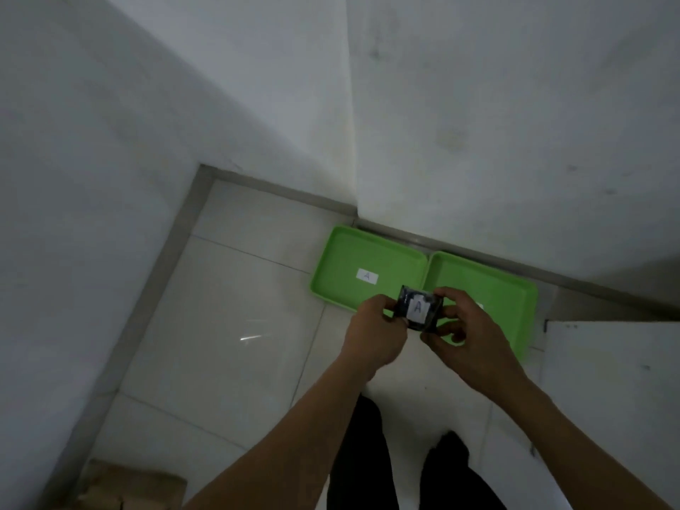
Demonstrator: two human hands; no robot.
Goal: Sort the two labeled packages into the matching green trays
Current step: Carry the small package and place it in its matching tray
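Two green trays lie side by side on the tiled floor against the wall. The left tray [338,266] carries a white label marked A [367,276]. The right tray [493,288] has its label mostly hidden behind my right hand. A small dark package [417,307] with a white sticker reading A is held above the seam between the trays. My left hand [375,333] grips its left edge and my right hand [467,336] grips its right edge. No second package is visible.
White walls meet in a corner right behind the trays. A white panel or door [607,380] stands at the right. A brown cardboard box [128,487] sits at the bottom left. My dark-trousered legs [368,454] are below the hands.
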